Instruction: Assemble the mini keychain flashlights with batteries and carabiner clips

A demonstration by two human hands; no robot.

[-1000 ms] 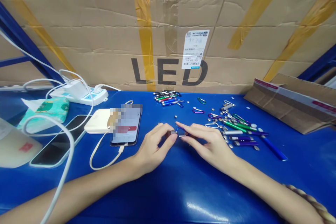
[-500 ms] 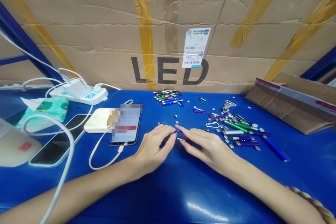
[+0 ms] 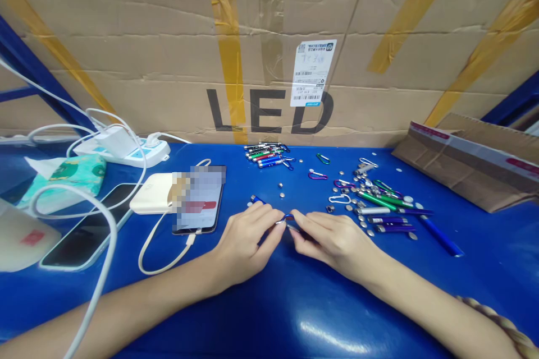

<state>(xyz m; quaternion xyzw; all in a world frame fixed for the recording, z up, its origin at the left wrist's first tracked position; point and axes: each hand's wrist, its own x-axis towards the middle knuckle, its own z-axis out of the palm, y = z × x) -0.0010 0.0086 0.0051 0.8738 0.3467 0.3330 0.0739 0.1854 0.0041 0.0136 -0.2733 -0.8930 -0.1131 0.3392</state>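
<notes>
My left hand (image 3: 250,235) is closed, its thumb and fingers pinching. The tip of a blue penlight (image 3: 258,199) sticks out behind its knuckles, most of it hidden by the fingers. A small silver piece (image 3: 279,223) shows at the left fingertips. My right hand (image 3: 332,235) is closed on a blue carabiner (image 3: 288,216), whose curved end shows between the two hands. The fingertips of both hands almost meet there. Just beyond them lie two small button cells (image 3: 282,194).
To the right lie loose penlight tubes (image 3: 379,200), carabiners (image 3: 339,199) and button cells. A bundle of penlights (image 3: 269,161) lies at the back. Phones (image 3: 210,190), a power bank (image 3: 152,193), cables and a power strip (image 3: 155,152) are at left; an open carton (image 3: 455,168) stands right.
The carabiner has turned slightly between my fingers and my right fingers have closed in. More of the penlight's tip shows behind my left hand. The view has shifted slightly.
</notes>
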